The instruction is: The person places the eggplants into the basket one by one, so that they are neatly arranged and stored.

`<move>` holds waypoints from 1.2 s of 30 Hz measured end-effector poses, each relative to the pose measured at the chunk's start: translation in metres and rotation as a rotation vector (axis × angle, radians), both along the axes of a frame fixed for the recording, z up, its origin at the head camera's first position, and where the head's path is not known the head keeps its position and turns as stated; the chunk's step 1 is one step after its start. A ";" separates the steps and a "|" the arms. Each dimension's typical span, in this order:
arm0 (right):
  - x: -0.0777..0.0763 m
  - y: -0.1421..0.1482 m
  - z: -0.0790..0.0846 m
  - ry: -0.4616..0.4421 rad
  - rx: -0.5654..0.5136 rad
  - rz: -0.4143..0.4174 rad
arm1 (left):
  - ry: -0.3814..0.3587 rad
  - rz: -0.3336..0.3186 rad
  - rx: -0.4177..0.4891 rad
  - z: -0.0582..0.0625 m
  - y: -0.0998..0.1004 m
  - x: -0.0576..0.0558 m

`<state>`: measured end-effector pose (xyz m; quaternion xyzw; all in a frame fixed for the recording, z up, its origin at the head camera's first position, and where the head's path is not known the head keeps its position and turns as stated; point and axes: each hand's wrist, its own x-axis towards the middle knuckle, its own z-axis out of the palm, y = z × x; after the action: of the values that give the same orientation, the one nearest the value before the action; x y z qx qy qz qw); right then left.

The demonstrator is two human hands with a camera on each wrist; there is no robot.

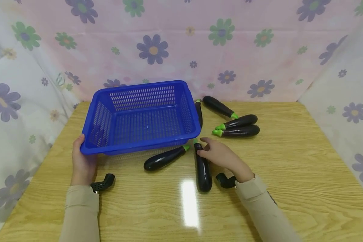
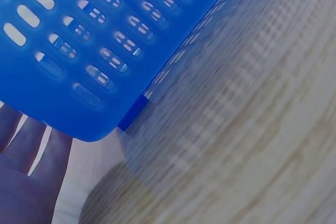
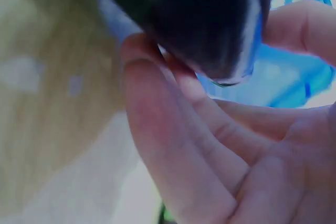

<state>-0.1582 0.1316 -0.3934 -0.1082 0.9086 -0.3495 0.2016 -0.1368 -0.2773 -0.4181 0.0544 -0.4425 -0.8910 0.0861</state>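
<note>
A blue plastic basket (image 1: 145, 146) with slotted walls has no eggplants inside. My left hand (image 1: 82, 161) grips its near left corner, thumb on the rim; in the left wrist view the fingers (image 2: 50, 156) lie beside the basket's wall (image 2: 79, 114). My right hand (image 1: 220, 154) holds a dark eggplant (image 1: 204, 174) near its green stem end, and in the right wrist view thumb and fingers are on opposite sides of the eggplant (image 3: 205, 19). Another eggplant (image 1: 163, 160) lies just in front of the basket.
Right of the basket, one eggplant (image 1: 198, 114) is partly hidden by its rim. Farther right lie a back eggplant (image 1: 217, 106) and two side by side, the upper (image 1: 242, 121) and lower eggplant (image 1: 242, 131). A flowered curtain (image 1: 181, 50) encloses the wooden table (image 1: 302, 174).
</note>
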 end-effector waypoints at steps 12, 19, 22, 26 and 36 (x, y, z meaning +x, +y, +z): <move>-0.010 0.029 0.009 -0.005 -0.211 -0.136 | -0.006 -0.007 -0.057 0.000 -0.001 -0.001; -0.011 0.032 0.014 -0.003 -0.203 -0.165 | -0.025 -0.002 -0.085 0.002 -0.001 -0.001; -0.011 0.034 0.014 -0.003 -0.194 -0.166 | -0.022 -0.002 -0.063 0.001 -0.001 0.000; -0.012 0.036 0.014 0.005 -0.194 -0.156 | -0.009 -0.006 -0.019 0.000 -0.002 0.000; -0.013 0.043 0.017 0.037 -0.222 -0.181 | 0.003 -0.014 -0.048 -0.004 -0.003 -0.002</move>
<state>-0.1710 0.1747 -0.3763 -0.0539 0.8740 -0.4623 0.1396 -0.1384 -0.2804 -0.4217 0.0480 -0.4639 -0.8808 0.0820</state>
